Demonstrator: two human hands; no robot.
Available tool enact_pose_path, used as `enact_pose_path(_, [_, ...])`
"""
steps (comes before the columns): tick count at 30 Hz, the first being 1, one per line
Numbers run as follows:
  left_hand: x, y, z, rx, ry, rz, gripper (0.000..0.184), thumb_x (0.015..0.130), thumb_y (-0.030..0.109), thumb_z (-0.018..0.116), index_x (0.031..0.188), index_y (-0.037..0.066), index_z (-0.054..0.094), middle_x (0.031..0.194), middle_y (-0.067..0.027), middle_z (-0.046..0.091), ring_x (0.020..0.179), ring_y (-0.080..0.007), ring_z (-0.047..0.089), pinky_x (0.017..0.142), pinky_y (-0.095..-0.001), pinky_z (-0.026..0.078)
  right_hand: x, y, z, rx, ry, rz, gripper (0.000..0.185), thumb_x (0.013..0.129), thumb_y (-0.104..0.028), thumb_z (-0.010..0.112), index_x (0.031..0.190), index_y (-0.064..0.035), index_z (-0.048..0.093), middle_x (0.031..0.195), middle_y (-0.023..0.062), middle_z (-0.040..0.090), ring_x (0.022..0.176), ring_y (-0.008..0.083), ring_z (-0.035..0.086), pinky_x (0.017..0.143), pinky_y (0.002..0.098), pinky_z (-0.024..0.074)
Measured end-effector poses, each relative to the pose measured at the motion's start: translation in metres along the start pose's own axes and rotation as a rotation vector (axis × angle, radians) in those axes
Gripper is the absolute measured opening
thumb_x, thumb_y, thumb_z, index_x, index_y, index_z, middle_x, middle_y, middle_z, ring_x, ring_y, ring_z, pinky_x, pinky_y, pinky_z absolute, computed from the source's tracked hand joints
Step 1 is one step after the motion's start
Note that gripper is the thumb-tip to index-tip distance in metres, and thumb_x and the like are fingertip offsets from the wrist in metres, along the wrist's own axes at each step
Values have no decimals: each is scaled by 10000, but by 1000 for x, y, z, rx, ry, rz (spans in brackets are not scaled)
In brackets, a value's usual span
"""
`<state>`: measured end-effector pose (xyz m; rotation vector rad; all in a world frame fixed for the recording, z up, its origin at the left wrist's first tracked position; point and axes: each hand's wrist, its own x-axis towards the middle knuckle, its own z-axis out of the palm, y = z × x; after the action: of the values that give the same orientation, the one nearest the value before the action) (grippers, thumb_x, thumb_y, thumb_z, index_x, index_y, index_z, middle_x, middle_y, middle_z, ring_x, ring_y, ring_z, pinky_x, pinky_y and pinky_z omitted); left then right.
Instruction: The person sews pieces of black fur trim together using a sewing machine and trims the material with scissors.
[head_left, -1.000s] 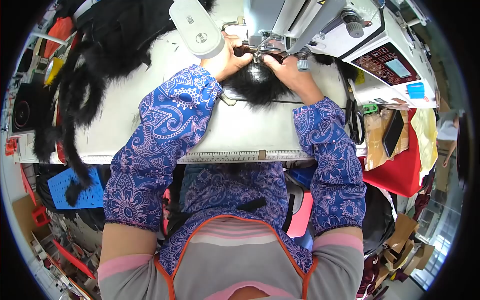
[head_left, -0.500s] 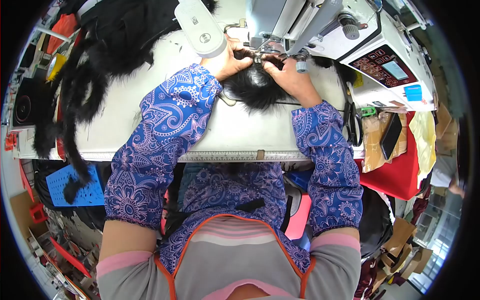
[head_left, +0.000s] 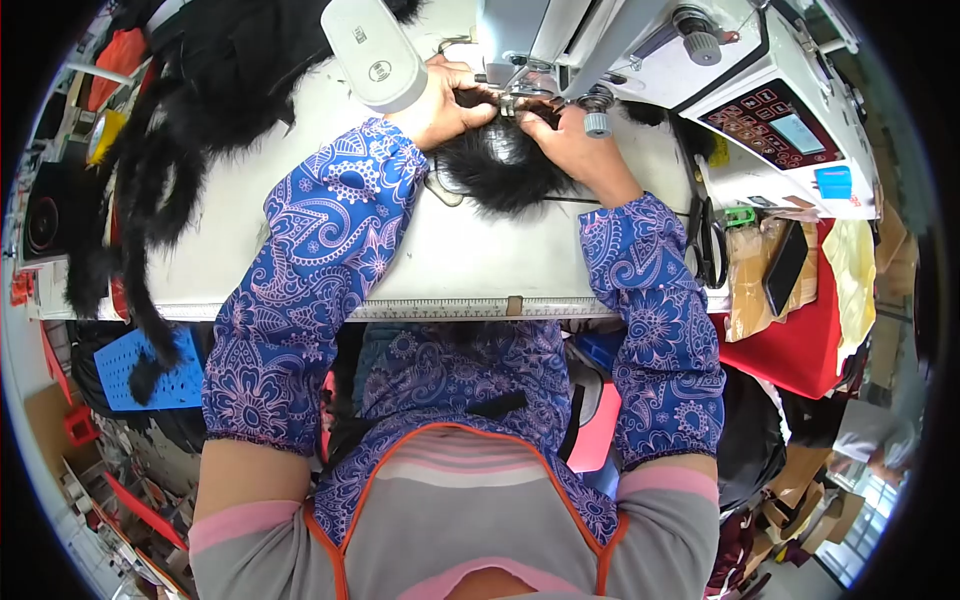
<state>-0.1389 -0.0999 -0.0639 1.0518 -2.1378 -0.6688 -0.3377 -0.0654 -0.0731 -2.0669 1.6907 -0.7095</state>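
Note:
A piece of black fur (head_left: pixel 505 175) lies under the presser foot (head_left: pixel 508 104) of a white sewing machine (head_left: pixel 722 70). My left hand (head_left: pixel 446 108) grips the fur on the left of the foot, with the thumb on top pointing inward. On the right side my right hand (head_left: pixel 582 150) pinches the same fur, its thumb close to the foot. Some of the fingers on both hands are hidden by the fur and the machine head.
Black fur strips and dark cloth (head_left: pixel 240 60) cover the table's left side. At right are black scissors (head_left: pixel 708 245), a phone (head_left: pixel 785 268) on a brown packet and a red bin (head_left: pixel 790 350). A ruler strip (head_left: pixel 430 309) edges the table. A white device (head_left: pixel 375 50) overhangs my left hand.
My left hand has shifted slightly left and the fur has moved a little with it. My right hand stays by the foot. A person at the far right has moved lower in view.

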Motion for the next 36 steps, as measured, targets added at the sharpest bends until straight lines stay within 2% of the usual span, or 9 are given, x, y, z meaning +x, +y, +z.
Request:
enact_pose_path(6, [4,1,-3,27,-13,17,216,694,175,723,863,46,687,705,-97,648,645,-144,592,664,-270,471,2,-1,0,95,15,-24,347,801,-327,607,1016,-56,630,935,143,648,873,282,611,783,340,465])
enact_pose_path(8, [3,2,-3,27,-25,2,243,689,201,729,881,57,689,724,-104,640,686,-172,585,696,-290,471,-3,-14,-8,98,-30,106,356,808,-332,608,1041,-63,617,954,127,644,881,263,608,782,336,463])
enact_pose_path(16, [3,8,-6,70,-16,-32,276,664,227,749,869,53,688,776,-126,608,749,-230,571,716,-320,467,5,-4,-9,41,-29,-8,486,791,-378,624,1120,-25,563,1071,133,610,983,274,570,873,326,427])
enact_pose_path(26, [0,3,3,85,0,-7,213,671,189,730,842,67,693,711,-90,606,769,-220,568,755,-324,460,5,3,-6,118,-67,-23,411,805,-350,625,1078,-44,594,1057,144,608,988,240,574,857,314,430])
enact_pose_path(28, [-5,7,-2,-36,-139,-34,209,682,148,714,863,49,685,676,-77,594,797,-204,574,769,-321,458,-10,-24,-23,148,-223,68,338,798,-299,646,1018,-45,610,950,121,627,942,223,583,837,308,436])
enact_pose_path(30, [-12,7,-13,-199,-434,-99,171,685,72,681,841,7,653,755,-73,600,803,-199,571,765,-296,456,-20,-21,-24,122,-357,-160,239,763,-244,684,883,-43,636,781,59,615,821,171,582,802,277,431])
enact_pose_path(32, [-20,-2,-26,-7,-367,163,140,672,55,683,798,7,645,766,-64,602,811,-189,574,766,-288,454,-34,-27,-39,186,-280,-272,202,757,-228,686,831,-43,649,790,60,620,800,160,580,777,266,427])
enact_pose_path(34, [-26,-19,-50,-59,-328,3,174,657,65,701,816,20,647,760,-59,598,820,-194,577,775,-293,452,-30,16,-32,82,321,-285,228,747,-251,683,823,-37,667,794,110,640,753,226,601,733,308,457])
enact_pose_path(36, [-24,-37,-78,3,-118,-87,265,695,152,706,917,16,657,852,-104,646,841,-195,610,778,-284,473,-22,38,-57,-340,542,-242,302,757,-301,665,880,-25,655,810,155,639,750,304,611,703,361,479])
